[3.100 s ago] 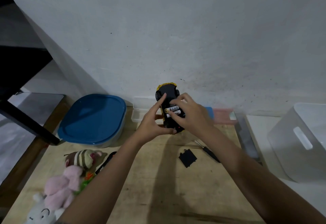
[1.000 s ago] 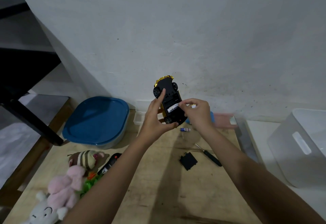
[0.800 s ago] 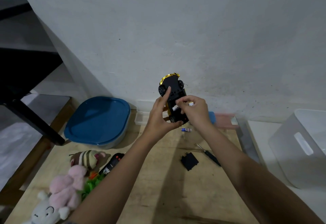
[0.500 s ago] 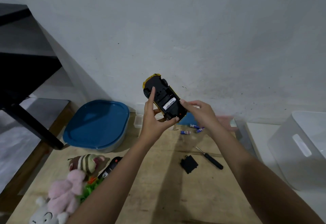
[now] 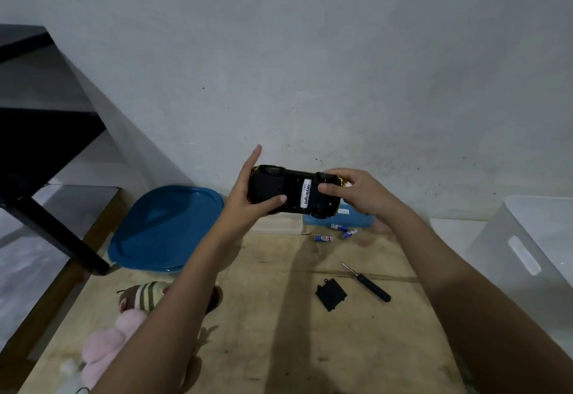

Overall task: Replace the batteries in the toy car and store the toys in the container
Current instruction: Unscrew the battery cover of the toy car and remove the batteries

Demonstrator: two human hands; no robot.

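Observation:
I hold the toy car (image 5: 291, 190) upside down and level above the back of the wooden table, its black underside toward me. One white battery (image 5: 306, 196) lies in the uncovered battery bay. My left hand (image 5: 248, 189) grips the car's left end and my right hand (image 5: 356, 193) grips its right end. Three small batteries (image 5: 336, 234) lie on the table below the car. The black battery cover (image 5: 331, 294) and a small screwdriver (image 5: 367, 283) lie in front of them.
A container with a blue lid (image 5: 167, 227) stands at the back left. A white bin (image 5: 533, 257) is on the right. Plush toys (image 5: 130, 310) lie at the front left, partly behind my left arm. A flat blue box (image 5: 353, 218) rests by the wall.
My right hand has pulled batteries out of the car and dropped them on the table. It has returned to the car, which I have turned from upright to level.

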